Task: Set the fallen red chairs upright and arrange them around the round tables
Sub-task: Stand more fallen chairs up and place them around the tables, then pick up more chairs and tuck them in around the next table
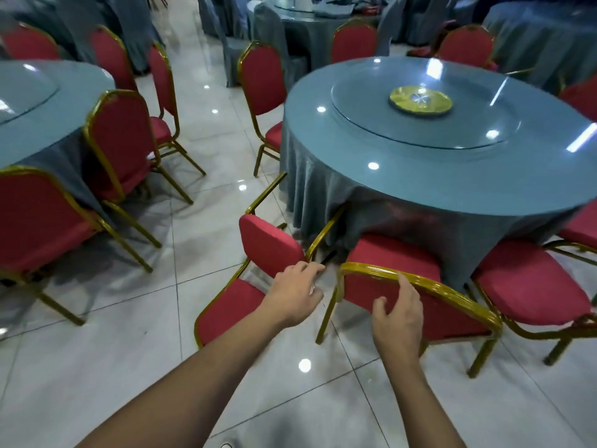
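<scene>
A: Status? Left hand (298,294) reaches, fingers loose, holding nothing, toward the fallen red padded gold-framed chair (258,273) at lower centre.

B: Right hand (399,313), open, rests on the upright red chair's backrest (429,305), tucked at the round blue-clothed bench (436,179).

A: Risk: lifted legs likely snag the cloth.

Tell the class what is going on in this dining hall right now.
A person is tidying red banquet chairs around a round table draped in grey-blue cloth. One fallen chair lies tipped over on the tiled floor beside the table, its gold legs pointing up toward the cloth. The left hand reaches toward its seat, fingers relaxed, gripping nothing. The right hand rests on the red backrest of an upright chair already tucked under the table. Other chairs stand upright around both tables.
</scene>
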The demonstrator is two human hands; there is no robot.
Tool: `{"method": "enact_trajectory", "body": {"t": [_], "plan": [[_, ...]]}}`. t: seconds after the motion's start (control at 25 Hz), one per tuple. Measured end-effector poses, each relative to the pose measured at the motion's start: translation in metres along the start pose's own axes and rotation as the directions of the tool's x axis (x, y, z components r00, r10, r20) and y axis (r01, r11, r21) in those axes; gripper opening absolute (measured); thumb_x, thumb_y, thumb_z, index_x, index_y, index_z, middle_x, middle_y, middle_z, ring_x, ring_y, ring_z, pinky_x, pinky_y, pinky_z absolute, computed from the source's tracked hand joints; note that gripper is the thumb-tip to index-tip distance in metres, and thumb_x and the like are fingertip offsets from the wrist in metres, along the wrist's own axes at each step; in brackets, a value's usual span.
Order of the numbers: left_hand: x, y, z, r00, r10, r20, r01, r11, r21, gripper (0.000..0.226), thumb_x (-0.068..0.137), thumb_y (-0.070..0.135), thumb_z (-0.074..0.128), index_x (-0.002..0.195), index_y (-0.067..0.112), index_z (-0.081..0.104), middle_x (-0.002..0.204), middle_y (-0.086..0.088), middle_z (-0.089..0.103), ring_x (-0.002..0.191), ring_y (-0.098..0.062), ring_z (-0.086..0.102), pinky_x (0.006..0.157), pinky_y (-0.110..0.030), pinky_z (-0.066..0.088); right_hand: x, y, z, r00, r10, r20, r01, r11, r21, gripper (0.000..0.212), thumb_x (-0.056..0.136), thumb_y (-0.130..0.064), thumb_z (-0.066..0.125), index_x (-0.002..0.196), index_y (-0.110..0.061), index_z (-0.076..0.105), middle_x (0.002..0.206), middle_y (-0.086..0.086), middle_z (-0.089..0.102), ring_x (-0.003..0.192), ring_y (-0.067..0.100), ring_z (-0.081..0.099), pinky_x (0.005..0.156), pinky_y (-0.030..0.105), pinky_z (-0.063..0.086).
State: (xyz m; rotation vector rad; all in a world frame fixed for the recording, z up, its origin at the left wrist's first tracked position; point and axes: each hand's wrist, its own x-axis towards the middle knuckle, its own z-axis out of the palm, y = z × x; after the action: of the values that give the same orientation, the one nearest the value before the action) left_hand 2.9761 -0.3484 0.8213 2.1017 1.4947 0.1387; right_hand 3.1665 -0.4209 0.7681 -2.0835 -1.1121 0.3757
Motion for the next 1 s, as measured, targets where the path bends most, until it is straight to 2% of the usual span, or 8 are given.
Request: {"method": "enact_trajectory", "body": {"t": [0.2, 0.36, 0.44, 0.68, 0.76, 0.88, 1.0], "plan": [[-0.036, -0.091, -0.062, 0.994, 0.042, -0.097, -0.043, 0.999, -0.008, 0.041, 0.100, 0.033, 0.048, 0.141, 0.032, 0.044, 0.140, 0.006, 0.049, 0.126, -0.017, 0.045, 0.109, -0.039, 0.039, -0.040, -0.091, 0.077, 0.998, -0.021, 0.062, 0.019, 0.999, 0.045, 0.053, 0.094, -0.016, 0.060, 0.144, -0.020, 0.046, 0.141, 0.004, 0.050, 0.128, 0.023, 0.047, 0.107, 0.041, 0.040], [-0.055, -0.166, -0.088, 0.995, 0.061, -0.081, -0.061, 0.998, 0.002, 0.037, 0.098, 0.032, 0.050, 0.135, 0.032, 0.049, 0.136, 0.007, 0.051, 0.122, -0.018, 0.045, 0.106, -0.037, 0.038, -0.086, -0.127, 0.136, 0.996, -0.006, 0.089, 0.001, 0.998, 0.059, 0.048, 0.094, -0.018, 0.058, 0.141, -0.019, 0.048, 0.136, 0.004, 0.051, 0.123, 0.021, 0.050, 0.103, 0.038, 0.043], [-0.057, -0.195, -0.095, 0.995, 0.066, -0.080, -0.067, 0.998, -0.005, 0.035, 0.097, 0.031, 0.051, 0.133, 0.031, 0.051, 0.134, 0.007, 0.052, 0.121, -0.017, 0.046, 0.105, -0.034, 0.037, -0.102, -0.138, 0.160, 0.994, 0.002, 0.105, -0.008, 0.998, 0.063, 0.046, 0.094, -0.019, 0.056, 0.139, -0.020, 0.049, 0.134, 0.001, 0.052, 0.123, 0.019, 0.050, 0.105, 0.040, 0.044], [-0.018, -0.265, -0.109, 0.999, 0.035, 0.006, -0.035, 0.999, -0.019, 0.031, 0.100, 0.034, 0.048, 0.131, 0.033, 0.052, 0.134, 0.007, 0.053, 0.123, -0.019, 0.046, 0.108, -0.042, 0.037, -0.089, -0.160, 0.233, 0.990, 0.057, 0.132, -0.062, 0.997, 0.036, 0.045, 0.094, -0.020, 0.054, 0.139, -0.021, 0.050, 0.133, 0.000, 0.052, 0.121, 0.018, 0.052, 0.103, 0.043, 0.046], [0.002, -0.285, -0.114, 0.998, 0.032, 0.045, -0.032, 0.999, 0.000, 0.030, 0.101, 0.033, 0.048, 0.130, 0.031, 0.053, 0.131, 0.005, 0.054, 0.122, -0.020, 0.046, 0.107, -0.041, 0.038, -0.075, -0.166, 0.258, 0.987, 0.095, 0.128, -0.099, 0.995, 0.025, 0.044, 0.094, -0.020, 0.053, 0.138, -0.020, 0.050, 0.131, 0.004, 0.053, 0.117, 0.020, 0.054, 0.100, 0.042, 0.047], [0.028, -0.315, -0.124, 0.994, 0.020, 0.105, -0.018, 1.000, -0.015, 0.030, 0.099, 0.029, 0.051, 0.128, 0.031, 0.056, 0.129, 0.005, 0.055, 0.123, -0.020, 0.046, 0.107, -0.039, 0.037, -0.056, -0.178, 0.298, 0.975, 0.163, 0.150, -0.169, 0.985, 0.034, 0.042, 0.095, -0.019, 0.053, 0.137, -0.018, 0.052, 0.126, 0.006, 0.053, 0.111, 0.022, 0.055, 0.094, 0.034, 0.046], [0.048, -0.353, -0.132, 0.991, 0.016, 0.135, -0.013, 1.000, -0.023, 0.031, 0.098, 0.028, 0.052, 0.128, 0.029, 0.058, 0.129, 0.003, 0.055, 0.122, -0.019, 0.046, 0.106, -0.037, 0.037, -0.048, -0.195, 0.336, 0.972, 0.156, 0.176, -0.164, 0.986, 0.029, 0.040, 0.093, -0.017, 0.055, 0.134, -0.020, 0.054, 0.121, 0.004, 0.054, 0.106, 0.022, 0.056, 0.090, 0.035, 0.049]]}}
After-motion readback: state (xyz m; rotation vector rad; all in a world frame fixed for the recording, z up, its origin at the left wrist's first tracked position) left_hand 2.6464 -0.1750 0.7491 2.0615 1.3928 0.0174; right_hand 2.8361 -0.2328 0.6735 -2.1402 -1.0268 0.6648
